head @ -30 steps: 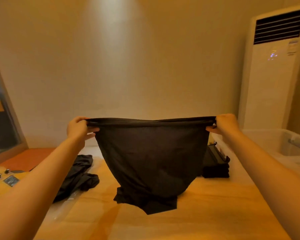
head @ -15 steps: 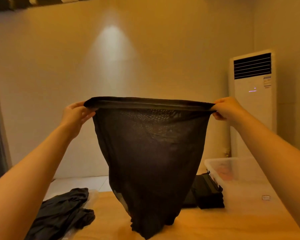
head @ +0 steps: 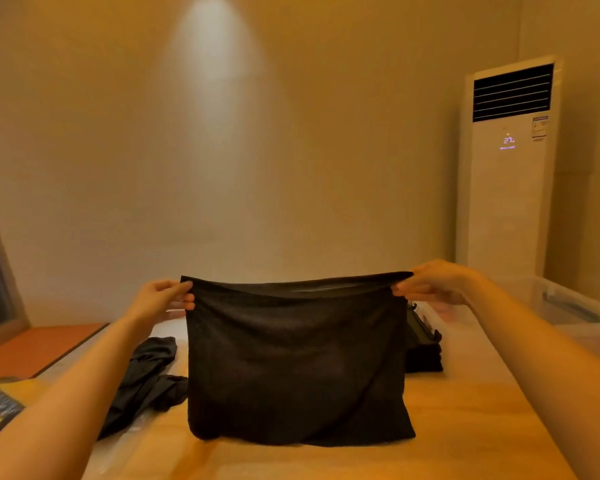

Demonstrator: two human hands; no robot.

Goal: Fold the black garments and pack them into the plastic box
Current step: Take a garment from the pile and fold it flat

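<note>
Black garment [head: 297,358] is hanging in the middle of the frame, its bottom touching the desk [head: 465,427]. My left hand [head: 160,299] and right hand [head: 430,285] are each pinching a top corner. If one corner slips, I think it will be folding crooked.

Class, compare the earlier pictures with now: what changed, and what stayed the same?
The left hand and right hand lowered the black garment; its bottom now rests on the table. Both still pinch its top corners. Unchanged: crumpled garment, folded stack, plastic box.
</note>
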